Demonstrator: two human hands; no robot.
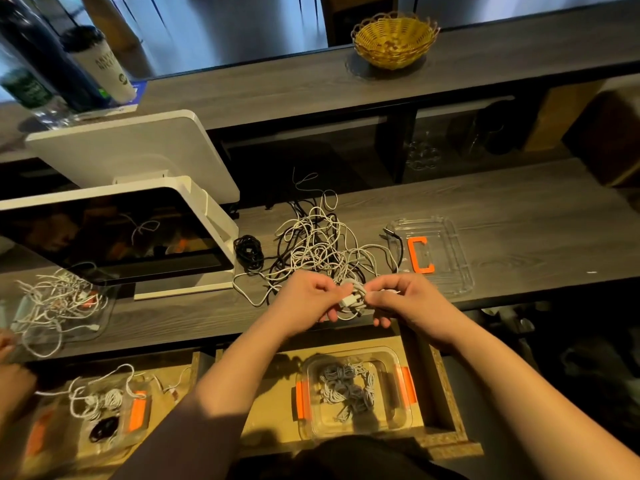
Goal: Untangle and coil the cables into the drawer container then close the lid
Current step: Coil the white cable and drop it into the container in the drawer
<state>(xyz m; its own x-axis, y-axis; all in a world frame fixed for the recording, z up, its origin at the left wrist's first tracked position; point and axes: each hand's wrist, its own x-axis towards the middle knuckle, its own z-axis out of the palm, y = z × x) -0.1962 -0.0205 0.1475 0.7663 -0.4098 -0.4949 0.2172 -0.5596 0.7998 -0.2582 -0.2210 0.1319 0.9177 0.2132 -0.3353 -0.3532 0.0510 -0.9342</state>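
Observation:
A tangle of white and black cables (318, 247) lies on the grey counter. Just in front of it, my left hand (308, 299) and my right hand (401, 299) both pinch a small white cable coil (353, 296) with a plug, held between them above the counter's front edge. Below, in the open wooden drawer (446, 393), stands a clear container (391, 362) with orange clips, holding several coiled white cables. Its clear lid (446, 271) with an orange clip lies on the counter to the right of the tangle.
A white screen terminal (114, 233) stands at the left. A small black coil (247, 249) lies beside it. Another clear tray of tangled cables (59, 306) and a second drawer container (104, 410) sit far left, near another person's hand (10, 362). A wicker basket (394, 38) sits on the upper shelf.

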